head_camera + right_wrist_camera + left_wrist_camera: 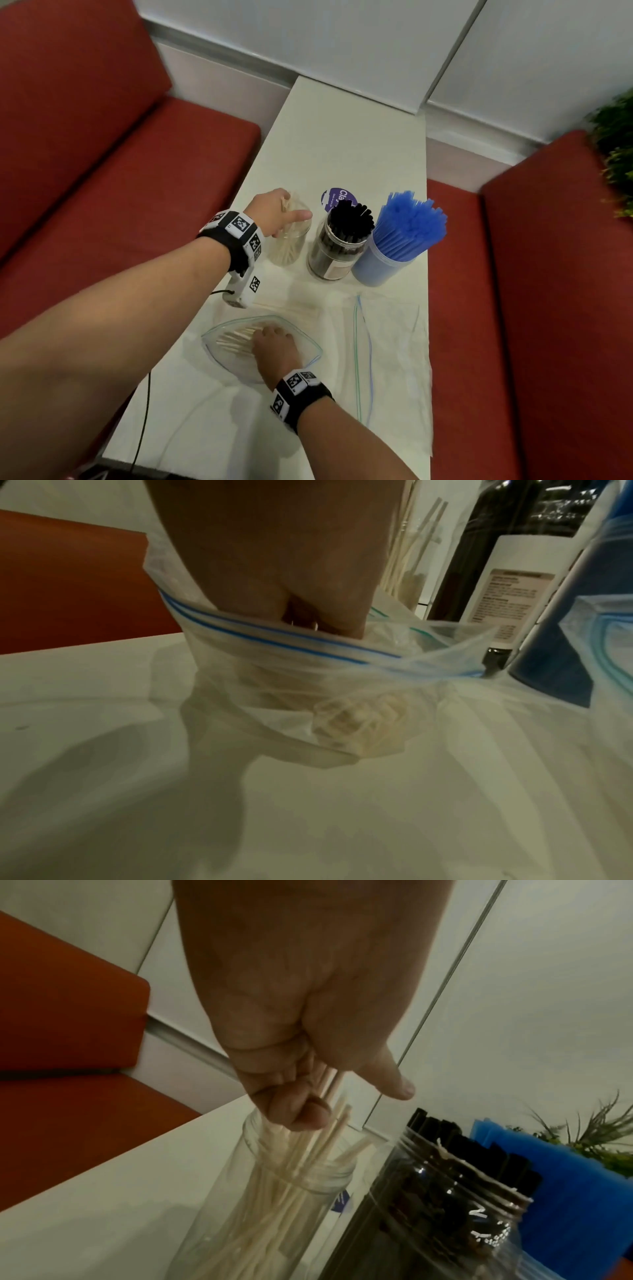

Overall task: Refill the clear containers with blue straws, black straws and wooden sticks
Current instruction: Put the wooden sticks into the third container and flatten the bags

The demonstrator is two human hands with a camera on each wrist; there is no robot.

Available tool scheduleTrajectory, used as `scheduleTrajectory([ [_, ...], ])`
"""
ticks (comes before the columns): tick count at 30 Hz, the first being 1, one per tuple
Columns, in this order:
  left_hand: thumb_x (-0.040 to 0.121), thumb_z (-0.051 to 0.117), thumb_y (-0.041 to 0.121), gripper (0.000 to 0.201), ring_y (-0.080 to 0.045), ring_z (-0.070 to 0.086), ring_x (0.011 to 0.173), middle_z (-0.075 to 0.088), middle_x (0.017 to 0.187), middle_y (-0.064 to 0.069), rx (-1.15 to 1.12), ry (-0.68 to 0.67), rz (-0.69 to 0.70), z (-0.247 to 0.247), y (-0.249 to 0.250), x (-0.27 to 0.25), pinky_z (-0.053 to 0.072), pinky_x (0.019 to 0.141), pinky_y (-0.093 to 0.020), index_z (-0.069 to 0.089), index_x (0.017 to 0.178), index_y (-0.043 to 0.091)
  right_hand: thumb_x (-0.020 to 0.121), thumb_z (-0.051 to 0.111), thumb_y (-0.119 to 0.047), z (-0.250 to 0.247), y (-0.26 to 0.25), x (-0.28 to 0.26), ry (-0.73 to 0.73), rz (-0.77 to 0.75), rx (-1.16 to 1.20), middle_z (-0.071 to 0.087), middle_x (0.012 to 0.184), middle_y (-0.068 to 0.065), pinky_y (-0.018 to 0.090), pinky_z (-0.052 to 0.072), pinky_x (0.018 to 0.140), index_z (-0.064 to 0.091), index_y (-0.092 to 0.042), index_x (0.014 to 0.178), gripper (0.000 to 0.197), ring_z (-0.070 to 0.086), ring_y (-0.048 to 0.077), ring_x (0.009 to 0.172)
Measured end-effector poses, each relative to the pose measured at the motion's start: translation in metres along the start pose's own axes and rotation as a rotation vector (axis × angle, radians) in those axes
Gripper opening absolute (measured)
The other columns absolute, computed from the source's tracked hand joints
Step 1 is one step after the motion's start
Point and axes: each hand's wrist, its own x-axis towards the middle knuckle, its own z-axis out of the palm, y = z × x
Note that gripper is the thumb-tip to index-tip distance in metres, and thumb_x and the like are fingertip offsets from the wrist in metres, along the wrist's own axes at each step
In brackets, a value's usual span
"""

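Note:
A clear jar (291,245) (274,1199) partly filled with wooden sticks stands left of the black-straw jar (337,246) (445,1191) and the blue-straw container (390,253). My left hand (287,209) (329,1096) hovers at the jar's mouth, fingers curled round a few wooden sticks (334,1081) that point down into it, thumb stretched out. My right hand (270,341) (308,615) is inside an open zip bag (310,339) (274,639) near the table's front. Its fingers close over a bundle of wooden sticks (236,339) (356,723), blurred through the plastic.
A flat, empty zip bag (387,342) lies right of the open one. A purple lid (334,197) sits behind the black-straw jar. Red benches (120,192) flank the narrow white table (342,137). A black cable (144,411) hangs off its left edge.

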Motion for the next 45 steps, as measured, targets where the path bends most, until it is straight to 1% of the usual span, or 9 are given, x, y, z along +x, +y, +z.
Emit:
scheduleTrajectory([
  [5, 0.066, 0.062, 0.081, 0.102, -0.015, 0.064, 0.065, 0.065, 0.098, -0.006, -0.081, 0.171, -0.042, -0.011, 0.002, -0.021, 0.045, 0.052, -0.022, 0.040, 0.143, 0.018, 0.100, 0.051, -0.004, -0.009, -0.002, -0.006, 0.051, 0.055, 0.160, 0.056, 0.130, 0.018, 0.046, 0.041, 0.100, 0.050, -0.005, 0.129, 0.029, 0.053, 0.037, 0.119],
  [11, 0.073, 0.051, 0.083, 0.071, -0.016, 0.066, 0.065, 0.068, 0.076, -0.003, -0.207, 0.351, 0.015, -0.017, -0.009, -0.064, 0.052, 0.065, -0.031, 0.066, 0.101, 0.019, 0.097, 0.048, 0.002, -0.021, 0.000, -0.021, 0.069, 0.103, 0.294, 0.060, 0.122, 0.021, 0.040, 0.043, 0.095, 0.053, -0.004, 0.119, 0.023, 0.059, 0.036, 0.111],
  [14, 0.078, 0.052, 0.078, 0.069, -0.018, 0.062, 0.052, 0.067, 0.061, -0.009, -0.314, -0.044, 0.074, -0.014, -0.013, -0.089, 0.051, 0.058, -0.031, 0.069, 0.071, 0.012, 0.090, 0.047, 0.010, -0.018, -0.001, -0.032, 0.155, 0.062, 0.299, 0.057, 0.122, 0.021, 0.040, 0.041, 0.091, 0.053, -0.001, 0.121, 0.034, 0.057, 0.035, 0.110],
  [18, 0.080, 0.069, 0.060, 0.060, -0.030, 0.070, 0.082, 0.073, 0.088, -0.024, -0.207, -0.908, -0.105, 0.004, -0.035, -0.120, 0.058, 0.083, -0.037, 0.075, 0.084, 0.000, 0.097, 0.039, 0.003, -0.024, 0.001, -0.036, 0.171, -0.005, 0.331, 0.058, 0.111, 0.014, 0.037, 0.045, 0.094, 0.054, -0.008, 0.128, 0.036, 0.058, 0.025, 0.103],
  [22, 0.077, 0.076, 0.053, 0.059, -0.026, 0.070, 0.099, 0.072, 0.105, -0.022, -0.081, -1.077, -0.165, 0.009, -0.051, -0.132, 0.055, 0.092, -0.033, 0.075, 0.095, -0.003, 0.099, 0.043, 0.005, -0.028, 0.005, -0.044, 0.277, -0.060, 0.591, 0.059, 0.093, 0.005, 0.012, 0.044, 0.078, 0.067, -0.001, 0.106, 0.026, 0.054, 0.010, 0.081],
  [28, 0.069, 0.064, 0.077, 0.073, -0.025, 0.058, 0.054, 0.061, 0.063, -0.015, -0.677, -0.546, -0.065, -0.011, -0.057, -0.128, 0.047, 0.049, -0.029, 0.068, 0.068, 0.004, 0.091, 0.049, 0.003, -0.040, 0.009, -0.044, 0.348, 0.144, 0.964, 0.058, 0.080, 0.006, 0.032, 0.039, 0.071, 0.053, -0.020, 0.080, 0.025, 0.052, 0.023, 0.077],
  [35, 0.075, 0.069, 0.064, 0.062, -0.017, 0.063, 0.113, 0.066, 0.120, 0.000, -0.458, -0.566, 0.093, 0.018, -0.039, -0.127, 0.050, 0.098, -0.037, 0.057, 0.125, 0.029, 0.092, 0.044, 0.004, -0.092, 0.009, -0.039, 0.462, 0.097, 1.167, 0.057, 0.080, -0.005, 0.017, 0.043, 0.061, 0.056, -0.015, 0.102, 0.025, 0.052, 0.002, 0.066],
  [40, 0.083, 0.066, 0.059, 0.037, -0.010, 0.059, 0.047, 0.073, 0.074, 0.000, -0.477, -0.173, 0.123, 0.034, -0.001, -0.132, 0.045, 0.045, -0.025, 0.075, 0.078, 0.023, 0.095, 0.048, 0.004, -0.117, 0.007, -0.036, 0.487, 0.067, 1.237, 0.056, 0.077, 0.005, 0.028, 0.046, 0.062, 0.057, -0.008, 0.112, 0.023, 0.053, 0.017, 0.068],
  [45, 0.096, 0.059, 0.035, 0.048, -0.027, 0.069, 0.062, 0.064, 0.059, -0.013, -0.786, -0.008, 0.145, 0.026, 0.031, -0.135, 0.056, 0.061, -0.033, 0.053, 0.056, 0.008, 0.094, 0.054, 0.005, -0.112, 0.022, -0.040, 0.442, 0.084, 1.364, 0.064, 0.082, 0.006, 0.021, 0.049, 0.061, 0.060, -0.017, 0.096, 0.024, 0.059, 0.010, 0.062],
])
